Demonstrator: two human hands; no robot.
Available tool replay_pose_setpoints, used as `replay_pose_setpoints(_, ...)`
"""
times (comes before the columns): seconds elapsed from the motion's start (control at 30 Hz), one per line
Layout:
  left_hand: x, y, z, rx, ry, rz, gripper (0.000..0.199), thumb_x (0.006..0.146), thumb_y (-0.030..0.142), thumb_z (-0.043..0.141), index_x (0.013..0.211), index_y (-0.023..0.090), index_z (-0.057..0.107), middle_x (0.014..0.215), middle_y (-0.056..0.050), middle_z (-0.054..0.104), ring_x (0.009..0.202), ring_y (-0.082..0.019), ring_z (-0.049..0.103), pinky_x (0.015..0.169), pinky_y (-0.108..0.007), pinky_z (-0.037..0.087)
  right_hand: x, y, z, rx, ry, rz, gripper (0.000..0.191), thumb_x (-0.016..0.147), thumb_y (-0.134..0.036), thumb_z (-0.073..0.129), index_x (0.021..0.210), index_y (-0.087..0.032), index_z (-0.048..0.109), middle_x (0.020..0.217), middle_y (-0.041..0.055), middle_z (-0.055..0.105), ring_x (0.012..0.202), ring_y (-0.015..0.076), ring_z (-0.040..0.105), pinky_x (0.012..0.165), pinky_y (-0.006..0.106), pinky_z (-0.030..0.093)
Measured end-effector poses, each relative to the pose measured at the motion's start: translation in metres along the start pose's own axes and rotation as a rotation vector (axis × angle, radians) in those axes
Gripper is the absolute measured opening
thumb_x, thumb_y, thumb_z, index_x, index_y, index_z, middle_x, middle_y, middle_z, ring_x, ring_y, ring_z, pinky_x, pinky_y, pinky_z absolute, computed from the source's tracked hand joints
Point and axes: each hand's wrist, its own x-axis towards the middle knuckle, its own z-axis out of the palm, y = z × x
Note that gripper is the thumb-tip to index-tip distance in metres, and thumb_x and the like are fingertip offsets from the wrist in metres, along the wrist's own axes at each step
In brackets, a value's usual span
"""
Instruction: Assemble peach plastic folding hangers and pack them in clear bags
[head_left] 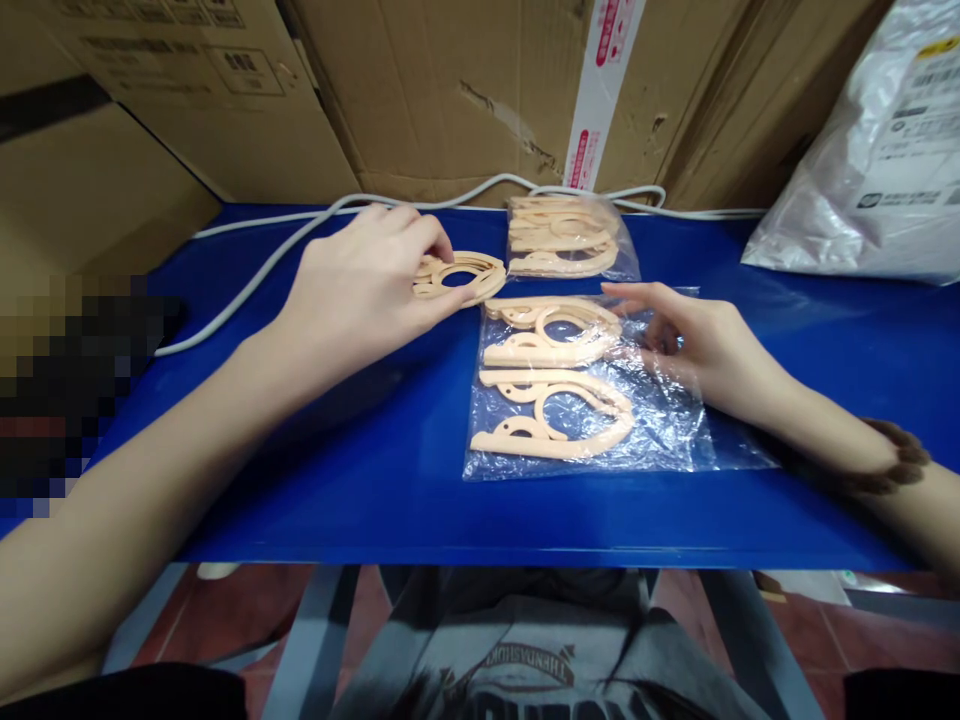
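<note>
My left hand (367, 270) is closed on a small stack of beige folding clothes hangers (480, 275), pinched between thumb and fingers just above the table. To the right of it lies a clear plastic bag (675, 440) with folded hangers (585, 415) inside, laid in two groups one above the other. My right hand (697, 340) rests at the right side of this bag, index finger stretched out and thumb apart from it, the other fingers curled. Behind the bag sits another clear bag of beige folded hangers (566, 235), which neither hand touches.
The blue table (390, 500) has its front edge close to my lap. A white cable (262, 270) runs along the back and left. Cardboard boxes (450, 90) stand behind and at the left. A white plastic parcel (862, 190) leans at the back right.
</note>
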Motion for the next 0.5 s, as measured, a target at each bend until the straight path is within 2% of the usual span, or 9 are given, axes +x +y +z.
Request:
replay_pose_setpoints(0.07, 0.003, -0.007, 0.003, 0.003, 0.005, 0.032, 0.05, 0.093, 0.063, 0.062, 0.124, 0.023, 0.066, 0.134, -0.008, 0.066, 0.132, -0.036, 0.055, 0.11, -0.047, 0.047, -0.001, 0.0, -0.002, 0.017, 0.007, 0.002, 0.066, 0.09, -0.055, 0.066, 0.145, -0.02, 0.061, 0.113, 0.0105, 0.077, 0.062, 0.0161, 0.059, 0.065, 0.035, 0.05)
replay_pose_setpoints(0.13, 0.006, -0.015, 0.007, 0.006, -0.019, 0.052, 0.065, 0.092, 0.067, 0.062, 0.137, 0.02, 0.06, 0.142, -0.01, 0.063, 0.137, -0.038, 0.051, 0.117, -0.051, 0.042, -0.002, -0.001, -0.006, 0.035, 0.007, 0.004, 0.063, 0.091, -0.054, 0.065, 0.143, -0.019, 0.061, 0.109, 0.0102, 0.077, 0.064, 0.0174, 0.062, 0.066, 0.035, 0.05)
replay_pose_setpoints(0.27, 0.014, -0.03, 0.013, 0.084, -0.162, 0.019, 0.084, 0.093, 0.07, 0.059, 0.151, 0.01, 0.051, 0.149, -0.018, 0.059, 0.135, -0.044, 0.054, 0.114, -0.06, 0.044, -0.004, -0.006, -0.015, -0.019, 0.033, 0.021, 0.049, 0.099, -0.044, 0.056, 0.137, -0.015, 0.066, 0.091, 0.0077, 0.078, 0.067, 0.0176, 0.064, 0.065, 0.031, 0.047)
replay_pose_setpoints(0.37, 0.018, -0.036, 0.013, 0.1, -0.272, -0.015, 0.083, 0.094, 0.068, 0.059, 0.15, 0.008, 0.053, 0.147, -0.02, 0.061, 0.13, -0.043, 0.06, 0.11, -0.059, 0.049, -0.006, -0.01, -0.02, -0.045, 0.065, 0.035, 0.04, 0.102, -0.036, 0.052, 0.131, -0.015, 0.069, 0.077, 0.0033, 0.076, 0.056, 0.0128, 0.057, 0.058, 0.028, 0.042)
replay_pose_setpoints(0.5, 0.019, -0.034, 0.01, 0.079, -0.275, -0.02, 0.075, 0.094, 0.068, 0.059, 0.142, 0.01, 0.06, 0.139, -0.019, 0.066, 0.121, -0.04, 0.064, 0.104, -0.057, 0.053, -0.008, -0.011, -0.02, 0.0, 0.147, 0.004, 0.035, 0.103, -0.03, 0.048, 0.125, -0.016, 0.072, 0.073, 0.0014, 0.073, 0.054, 0.0103, 0.059, 0.054, 0.025, 0.041)
